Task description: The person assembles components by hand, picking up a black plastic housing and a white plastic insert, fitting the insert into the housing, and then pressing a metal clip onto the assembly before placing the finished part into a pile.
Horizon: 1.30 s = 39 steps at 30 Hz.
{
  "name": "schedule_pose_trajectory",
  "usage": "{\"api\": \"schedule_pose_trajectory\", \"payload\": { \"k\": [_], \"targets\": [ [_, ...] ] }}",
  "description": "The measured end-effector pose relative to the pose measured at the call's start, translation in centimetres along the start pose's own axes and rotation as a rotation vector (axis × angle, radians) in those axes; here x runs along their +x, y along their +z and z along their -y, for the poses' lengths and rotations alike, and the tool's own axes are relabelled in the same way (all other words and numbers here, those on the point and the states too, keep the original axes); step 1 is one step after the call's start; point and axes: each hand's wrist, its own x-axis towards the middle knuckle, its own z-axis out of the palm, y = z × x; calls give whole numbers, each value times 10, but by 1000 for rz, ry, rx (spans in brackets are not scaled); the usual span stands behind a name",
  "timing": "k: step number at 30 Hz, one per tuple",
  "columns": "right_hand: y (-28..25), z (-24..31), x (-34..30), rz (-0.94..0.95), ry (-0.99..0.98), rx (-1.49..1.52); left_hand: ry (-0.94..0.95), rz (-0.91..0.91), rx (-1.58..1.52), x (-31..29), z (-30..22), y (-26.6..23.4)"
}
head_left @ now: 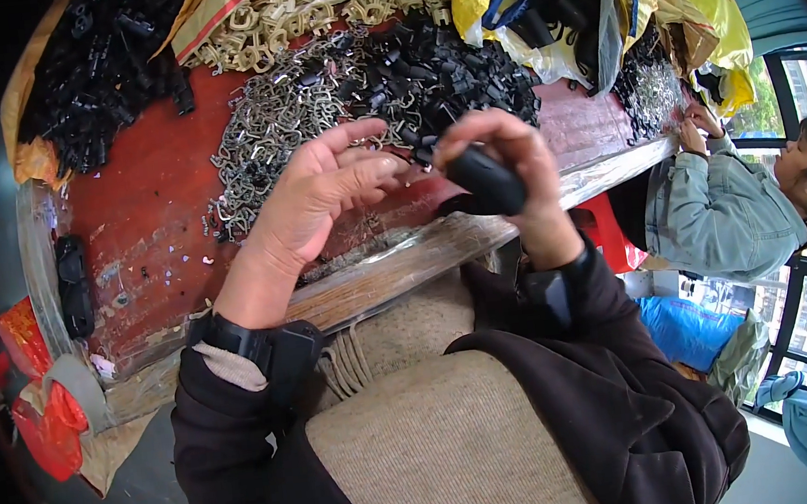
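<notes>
My right hand (523, 165) is closed round a smooth black rounded plastic piece (486, 182), held tilted above the table's front edge. To its left, my left hand (325, 190) is raised with the index finger stretched out and the thumb apart from it. Its other fingertips point toward the black piece without plainly touching it. Whether something tiny sits at those fingertips is too blurred to tell. Behind my hands lie a heap of bent silvery metal clips (261, 134) and a heap of small black plastic parts (444, 68).
Beige plastic parts (312, 8) fill a sack at the back. More black parts (91, 83) lie far left, near dark sunglasses (73, 284) on the red tabletop (142, 214). Yellow bags (717, 27) stand back right. A co-worker in a denim jacket (725, 211) handles small pieces at the right.
</notes>
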Motion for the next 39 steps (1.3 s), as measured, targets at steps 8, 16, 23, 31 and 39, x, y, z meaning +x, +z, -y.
{"api": "schedule_pose_trajectory", "payload": {
  "k": [8,16,23,31,39],
  "targets": [
    [-116,16,-97,279,510,-240,202,-45,19,-4,-24,-29],
    [-124,-14,-128,437,438,-1040,397,-310,176,-13,-50,-66],
    [-30,19,-13,96,-53,-995,455,-495,251,-17,-46,-73],
    [-25,-24,24,1,-286,-1430,336,-284,428,-13,-28,-37],
    [30,-5,33,305,-303,-1102,64,-64,434,-15,-12,-12]
  ]
}}
